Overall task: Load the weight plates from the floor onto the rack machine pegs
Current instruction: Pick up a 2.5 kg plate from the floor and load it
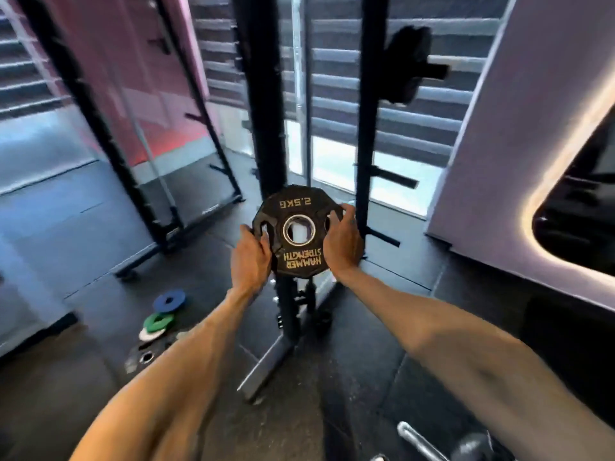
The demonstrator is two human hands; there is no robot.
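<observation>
So both hands are on the 2.5KG plate (297, 231), black, Hammer Strength lettering upside down from this angle, held up in the air face-on right in front of the rack (263, 111), not on any peg. The left hand (250, 257) grips the plate's left edge with its fingers curled around the rim by the grip slot. The right hand (342, 241) does the same on the right edge, fingers wrapped over the rim. The plate sits across the lower part of the centre upright. Just to its right, the other upright has a bare lower peg (384, 238) near the right hand, another bare peg (397, 177) above that, and way up top a loaded plate (404, 64) already hanging on one. Down on the floor (349, 361), left of the rack's foot, there's a little trail of small plates: a blue plate (169, 300), a green plate (159, 321), a white plate (151, 334) and a dark plate (146, 356) with a shiny hub, all lying flat, the green overlapping the white. It's blurry down there, so can't read any markings.
</observation>
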